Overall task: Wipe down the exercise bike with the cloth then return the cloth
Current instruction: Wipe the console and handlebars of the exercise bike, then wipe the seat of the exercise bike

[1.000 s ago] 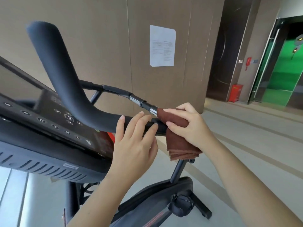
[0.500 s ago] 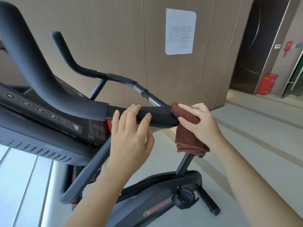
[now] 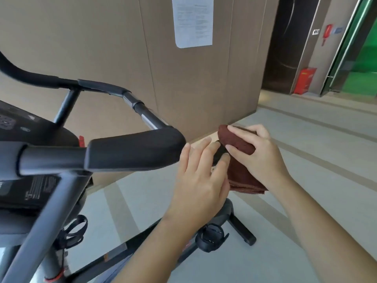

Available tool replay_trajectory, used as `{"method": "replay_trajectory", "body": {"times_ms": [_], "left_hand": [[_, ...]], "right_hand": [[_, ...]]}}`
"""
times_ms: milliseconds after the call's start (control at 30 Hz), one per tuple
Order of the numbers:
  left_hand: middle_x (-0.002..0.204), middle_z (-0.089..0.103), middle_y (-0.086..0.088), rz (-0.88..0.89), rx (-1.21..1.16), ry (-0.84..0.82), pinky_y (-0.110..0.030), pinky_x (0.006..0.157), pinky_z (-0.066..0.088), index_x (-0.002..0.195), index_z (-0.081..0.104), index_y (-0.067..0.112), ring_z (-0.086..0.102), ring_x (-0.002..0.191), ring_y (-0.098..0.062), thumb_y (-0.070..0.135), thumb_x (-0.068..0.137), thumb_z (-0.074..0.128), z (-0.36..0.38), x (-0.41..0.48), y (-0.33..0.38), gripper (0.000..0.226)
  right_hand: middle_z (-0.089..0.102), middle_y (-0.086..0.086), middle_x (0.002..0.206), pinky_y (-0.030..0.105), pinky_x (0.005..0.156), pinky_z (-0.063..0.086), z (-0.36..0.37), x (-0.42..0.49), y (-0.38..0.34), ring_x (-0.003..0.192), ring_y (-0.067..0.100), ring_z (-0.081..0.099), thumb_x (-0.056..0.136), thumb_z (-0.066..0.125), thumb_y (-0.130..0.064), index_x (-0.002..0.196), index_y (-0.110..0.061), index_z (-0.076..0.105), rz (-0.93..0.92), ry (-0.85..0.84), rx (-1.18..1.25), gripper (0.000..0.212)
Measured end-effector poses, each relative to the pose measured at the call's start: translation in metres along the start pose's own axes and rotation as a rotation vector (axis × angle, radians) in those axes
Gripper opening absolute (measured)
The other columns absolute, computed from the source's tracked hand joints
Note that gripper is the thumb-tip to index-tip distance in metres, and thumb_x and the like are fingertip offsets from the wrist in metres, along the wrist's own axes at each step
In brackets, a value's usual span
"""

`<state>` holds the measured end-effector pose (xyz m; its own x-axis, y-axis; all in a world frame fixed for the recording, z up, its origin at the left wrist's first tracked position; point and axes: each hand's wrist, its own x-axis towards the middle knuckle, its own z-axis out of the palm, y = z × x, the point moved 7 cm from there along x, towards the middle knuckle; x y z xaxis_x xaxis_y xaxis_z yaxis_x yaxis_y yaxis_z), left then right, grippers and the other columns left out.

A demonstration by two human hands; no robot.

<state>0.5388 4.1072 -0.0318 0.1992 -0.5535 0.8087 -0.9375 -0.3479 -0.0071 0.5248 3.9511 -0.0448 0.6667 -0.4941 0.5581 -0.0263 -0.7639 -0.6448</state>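
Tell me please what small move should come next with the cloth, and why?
Probably lay the cloth on the black padded grip and wipe along it. The right hand holds the folded cloth just past the grip's end, not touching it; the left hand, fingers straight, holds nothing.

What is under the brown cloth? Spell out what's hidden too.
The right hand grips the cloth from above; whatever it drapes over is covered. A dark piece peeks out at its left edge, by the left hand, unidentifiable. Below lie the bike's base and floor.
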Motion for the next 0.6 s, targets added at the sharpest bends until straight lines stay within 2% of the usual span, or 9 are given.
{"method": "replay_trajectory", "body": {"times_ms": [100,200,333,467,600], "left_hand": [[0.112,0.062,-0.019,-0.027,-0.070,-0.051,-0.049,0.097,0.036,0.102,0.065,0.004,0.053,0.113,-0.033,0.009,0.080,0.054,0.042,0.009,0.002,0.025],[0.108,0.063,-0.021,-0.065,-0.121,-0.096,-0.047,0.090,0.042,0.100,0.065,0.001,0.056,0.107,-0.036,0.005,0.076,0.061,0.080,0.017,-0.006,0.025],[0.105,0.063,-0.021,-0.108,-0.141,-0.172,-0.047,0.089,0.042,0.101,0.065,0.000,0.057,0.103,-0.036,0.004,0.075,0.064,0.127,0.019,-0.017,0.026],[0.103,0.062,-0.021,-0.119,-0.165,-0.218,-0.046,0.086,0.044,0.098,0.065,0.000,0.058,0.098,-0.036,0.001,0.073,0.065,0.162,0.019,-0.021,0.026],[0.102,0.062,-0.021,-0.136,-0.173,-0.266,-0.051,0.085,0.047,0.097,0.065,0.000,0.058,0.098,-0.037,-0.001,0.070,0.067,0.195,0.019,-0.019,0.027]], "right_hand": [[0.043,-0.011,0.104,0.005,0.086,0.034,-0.011,0.006,0.026,0.101,0.005,0.048,0.079,0.069,-0.028,0.119,-0.036,0.058,0.029,0.008,-0.106,0.042],[0.043,-0.007,0.108,0.024,0.091,0.039,-0.011,0.009,0.052,0.104,0.015,0.048,0.079,0.068,-0.026,0.120,-0.035,0.057,0.064,-0.007,-0.188,0.044],[0.045,-0.004,0.111,0.034,0.093,0.045,-0.006,0.009,0.089,0.105,0.018,0.050,0.079,0.069,-0.024,0.120,-0.034,0.058,0.128,-0.029,-0.191,0.044],[0.044,-0.006,0.109,0.035,0.091,0.047,-0.001,0.011,0.120,0.103,0.020,0.051,0.078,0.069,-0.022,0.119,-0.033,0.059,0.168,-0.056,-0.204,0.045],[0.044,-0.006,0.108,0.032,0.087,0.048,0.005,0.020,0.148,0.101,0.021,0.051,0.077,0.070,-0.021,0.119,-0.032,0.059,0.149,-0.085,-0.194,0.045]]}}
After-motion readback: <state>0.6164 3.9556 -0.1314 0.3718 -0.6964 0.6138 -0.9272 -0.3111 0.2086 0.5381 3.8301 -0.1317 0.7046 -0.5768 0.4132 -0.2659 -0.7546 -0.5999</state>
